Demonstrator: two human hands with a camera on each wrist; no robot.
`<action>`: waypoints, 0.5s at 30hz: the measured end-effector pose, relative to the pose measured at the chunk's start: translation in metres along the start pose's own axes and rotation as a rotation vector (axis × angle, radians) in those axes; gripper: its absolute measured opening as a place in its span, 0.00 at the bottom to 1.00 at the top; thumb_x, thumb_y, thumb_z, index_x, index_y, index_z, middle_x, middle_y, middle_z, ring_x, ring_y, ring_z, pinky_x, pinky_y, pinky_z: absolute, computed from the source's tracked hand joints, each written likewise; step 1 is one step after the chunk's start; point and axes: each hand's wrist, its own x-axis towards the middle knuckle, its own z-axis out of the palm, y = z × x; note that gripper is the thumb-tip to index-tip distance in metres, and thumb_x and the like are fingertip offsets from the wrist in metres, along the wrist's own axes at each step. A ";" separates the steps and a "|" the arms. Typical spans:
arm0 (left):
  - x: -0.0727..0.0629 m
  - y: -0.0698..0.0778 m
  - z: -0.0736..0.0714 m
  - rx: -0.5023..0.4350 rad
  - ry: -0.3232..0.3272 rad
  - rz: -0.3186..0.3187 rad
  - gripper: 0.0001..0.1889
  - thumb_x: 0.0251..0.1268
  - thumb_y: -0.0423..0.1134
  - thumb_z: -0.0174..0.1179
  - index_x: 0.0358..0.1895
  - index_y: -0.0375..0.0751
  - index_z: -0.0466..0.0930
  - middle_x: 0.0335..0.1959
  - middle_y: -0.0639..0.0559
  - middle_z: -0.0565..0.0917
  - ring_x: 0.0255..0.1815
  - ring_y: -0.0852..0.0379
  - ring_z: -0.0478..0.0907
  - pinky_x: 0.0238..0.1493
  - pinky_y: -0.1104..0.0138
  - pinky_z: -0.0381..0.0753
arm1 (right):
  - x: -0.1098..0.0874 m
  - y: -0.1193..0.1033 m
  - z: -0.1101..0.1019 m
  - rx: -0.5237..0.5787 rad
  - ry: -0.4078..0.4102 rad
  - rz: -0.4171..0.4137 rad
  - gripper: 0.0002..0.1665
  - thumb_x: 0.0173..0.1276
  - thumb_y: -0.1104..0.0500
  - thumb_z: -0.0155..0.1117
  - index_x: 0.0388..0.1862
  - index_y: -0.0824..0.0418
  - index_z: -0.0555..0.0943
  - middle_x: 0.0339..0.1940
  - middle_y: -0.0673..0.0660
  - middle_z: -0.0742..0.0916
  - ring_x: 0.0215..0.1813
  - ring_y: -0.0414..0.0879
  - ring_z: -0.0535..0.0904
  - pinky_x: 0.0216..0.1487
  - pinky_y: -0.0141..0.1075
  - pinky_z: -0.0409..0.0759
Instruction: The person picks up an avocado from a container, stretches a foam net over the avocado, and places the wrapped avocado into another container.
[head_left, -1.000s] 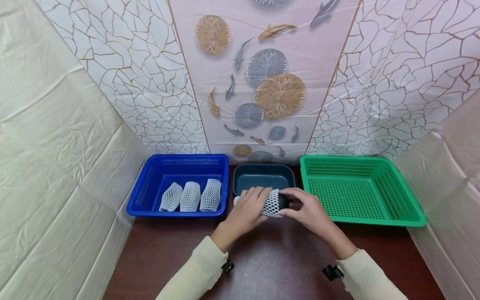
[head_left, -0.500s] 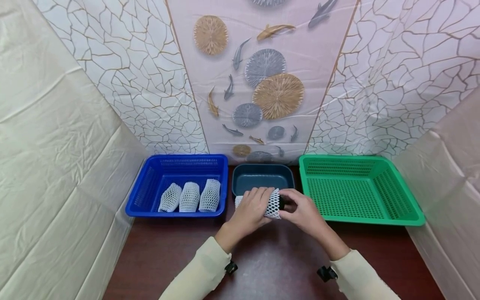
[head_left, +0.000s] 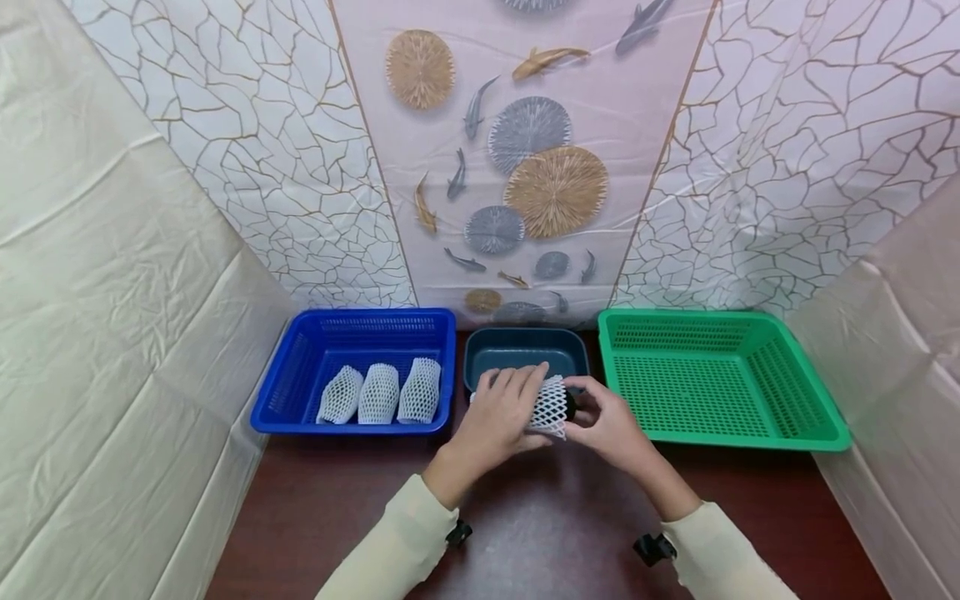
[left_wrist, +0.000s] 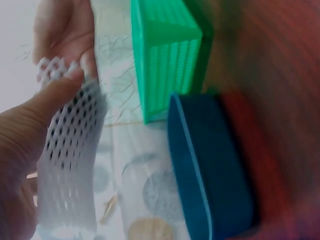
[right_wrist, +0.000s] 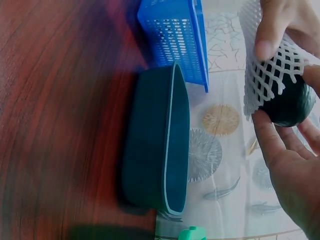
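A white foam net sleeve [head_left: 550, 408] lies sideways between both hands, in front of the dark teal tub. Inside it is a smooth, dark green, rounded fruit like an avocado [right_wrist: 290, 102], its end showing at the sleeve's right opening. My left hand [head_left: 497, 417] grips the sleeve from above, its thumb [left_wrist: 62, 92] laid along the mesh in the left wrist view. At the right opening, my right hand [head_left: 611, 423] holds the sleeve's edge between thumb and fingers, with fingertips also against the fruit's end. The sleeve's left part is mostly hidden under my left hand.
A blue basket [head_left: 262, 408] at the left holds three white net-wrapped pieces [head_left: 378, 396]. The teal tub [head_left: 525, 337] stands at the middle back, and a green basket [head_left: 705, 375] at the right. Fabric walls enclose the dark red table [head_left: 525, 525].
The sleeve's right edge has shifted right over the fruit, so less of the dark end shows. My left hand's fingers have lifted slightly; my right fingers have moved onto the sleeve's edge.
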 end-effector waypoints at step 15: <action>-0.024 -0.032 -0.015 -0.316 -0.038 -0.102 0.33 0.64 0.56 0.71 0.68 0.48 0.75 0.59 0.52 0.82 0.57 0.53 0.79 0.58 0.55 0.79 | -0.002 -0.003 -0.011 0.040 0.019 0.048 0.36 0.63 0.72 0.71 0.70 0.62 0.72 0.64 0.68 0.79 0.60 0.62 0.83 0.50 0.36 0.86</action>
